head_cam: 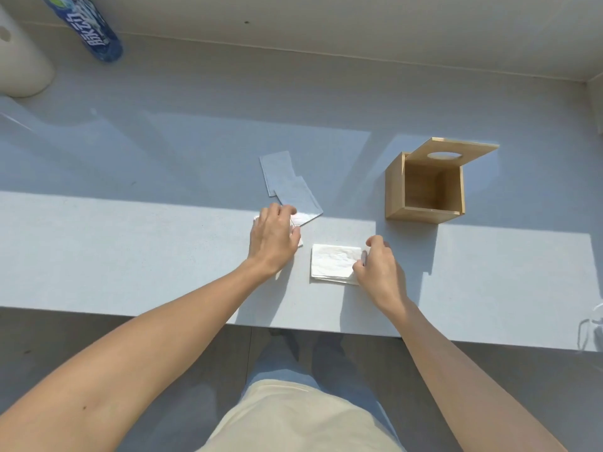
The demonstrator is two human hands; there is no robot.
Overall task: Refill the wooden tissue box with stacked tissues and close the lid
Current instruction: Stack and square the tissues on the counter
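A wooden tissue box (396, 190) stands on the pale table, right of centre. Its hinged lid (455, 154), with an oval hole, is swung up and back, and the inside looks empty. A small stack of white folded tissues (334, 262) lies near the front edge. My right hand (380, 272) rests at the stack's right edge, fingers curled against it. My left hand (274, 239) lies flat over another white tissue (301, 218), mostly hiding it. Two more folded tissues (287, 182) lie in shadow just behind, partly overlapping.
A blue-labelled bottle (89, 27) and a white cylindrical object (19, 60) stand at the far left back. A wall runs along the table's back edge. The table's front edge (163, 316) is close to my body. A clear object (592, 331) shows at the right edge.
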